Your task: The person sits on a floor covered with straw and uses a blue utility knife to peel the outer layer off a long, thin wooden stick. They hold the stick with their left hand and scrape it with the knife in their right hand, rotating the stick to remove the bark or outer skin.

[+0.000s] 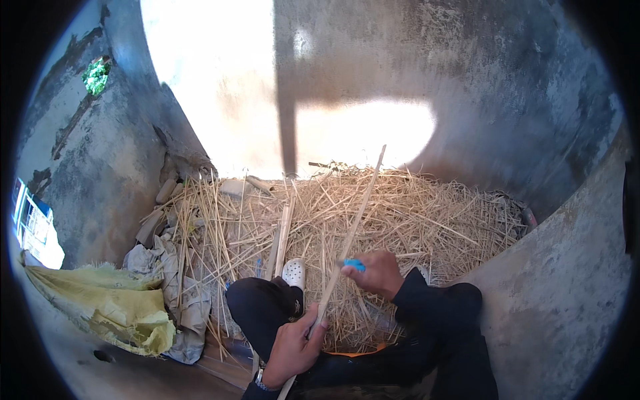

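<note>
Straw-coloured thin stick [350, 233] is the landmark: runs diagonally from bottom centre up and to the right, tip ending over the sunlit wall patch.

Left hand [293, 347] is clamped round the stick's lower end, fingers wrapped, thumb on top. Wristwatch [261, 381] just below that hand. Right hand [375, 272] sits higher up the stick, closed on a small blue tool [354, 265] pressed against the shaft. Can't tell exactly what the tool is.

Dark trouser legs fill the space under and to both sides of the stick's lower half. White perforated clog [294, 272] just left of the stick, touching the straw. Orange edge [353, 352] shows under the right forearm, mostly hidden.

Left of the stick: a few flat split slats [282, 240] lying upright-ish in the pile; further left, crumpled grey sacking [177, 293], then a yellow woven sack [113, 307] on bare concrete floor. That floor strip is the only open room on the left.

Right of the stick: straw runs to a low concrete ledge [567, 280], close against the right knee; tight there.

Beyond the stick's tip: straw heap [413, 213] spreads wide, ends against a stained grey wall [507, 87] with a bright sun patch. Heap's far edge touches the wall base.
</note>
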The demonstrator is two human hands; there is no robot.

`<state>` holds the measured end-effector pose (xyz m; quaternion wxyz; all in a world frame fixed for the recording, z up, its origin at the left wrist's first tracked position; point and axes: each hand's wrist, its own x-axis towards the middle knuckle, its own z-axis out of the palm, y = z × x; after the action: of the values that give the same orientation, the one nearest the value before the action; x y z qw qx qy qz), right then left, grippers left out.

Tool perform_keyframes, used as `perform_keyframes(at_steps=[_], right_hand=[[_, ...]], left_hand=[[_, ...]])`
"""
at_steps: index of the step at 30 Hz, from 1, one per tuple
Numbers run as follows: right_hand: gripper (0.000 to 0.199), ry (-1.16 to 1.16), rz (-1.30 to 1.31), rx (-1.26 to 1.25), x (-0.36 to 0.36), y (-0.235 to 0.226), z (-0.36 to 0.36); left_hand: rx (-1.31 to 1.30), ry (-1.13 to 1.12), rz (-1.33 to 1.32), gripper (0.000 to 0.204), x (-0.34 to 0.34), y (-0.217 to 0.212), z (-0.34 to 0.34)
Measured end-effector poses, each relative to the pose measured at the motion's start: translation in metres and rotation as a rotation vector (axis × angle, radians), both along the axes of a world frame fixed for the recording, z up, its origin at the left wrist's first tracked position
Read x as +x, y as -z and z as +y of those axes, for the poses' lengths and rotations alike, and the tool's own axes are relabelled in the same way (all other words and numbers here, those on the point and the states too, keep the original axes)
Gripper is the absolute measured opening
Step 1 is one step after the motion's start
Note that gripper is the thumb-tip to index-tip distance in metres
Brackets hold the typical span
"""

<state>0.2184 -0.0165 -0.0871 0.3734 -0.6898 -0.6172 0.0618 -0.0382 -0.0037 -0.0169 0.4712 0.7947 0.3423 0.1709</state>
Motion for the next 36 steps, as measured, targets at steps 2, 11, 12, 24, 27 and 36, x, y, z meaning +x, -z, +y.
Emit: perform_keyframes(at_steps=[2,11,12,24,27,36], right_hand=[[0.065,-0.146,-0.075,-0.027,-0.023,-0.005,-0.015],[0.071,-0.039,-0.051,0.080,-0.013,0.006,-0.006],[0.072,0.063,-0.035,0.029,0.007,0.009,0.001],[0.074,0.215,-0.026,0.030,0.081,0.014,0.033],[0.071,0.401,-0.194,0.017,0.159,0.012,0.027],[0.080,0.918,-0.134,-0.266,0.258,0.039,0.000]], left_hand=[[0.007,0.007,0.039,0.037,0.001,-0.008,-0.001],[-0.046,0.015,0.018,0.035,-0.001,-0.014,-0.004],[-0.054,0.024,0.020,0.035,0.000,-0.015,-0.005],[-0.175,0.045,-0.091,0.041,-0.044,0.001,-0.036],[-0.226,0.091,-0.142,0.043,-0.047,-0.020,-0.045],[-0.503,0.120,-0.033,0.039,-0.054,-0.029,-0.058]])
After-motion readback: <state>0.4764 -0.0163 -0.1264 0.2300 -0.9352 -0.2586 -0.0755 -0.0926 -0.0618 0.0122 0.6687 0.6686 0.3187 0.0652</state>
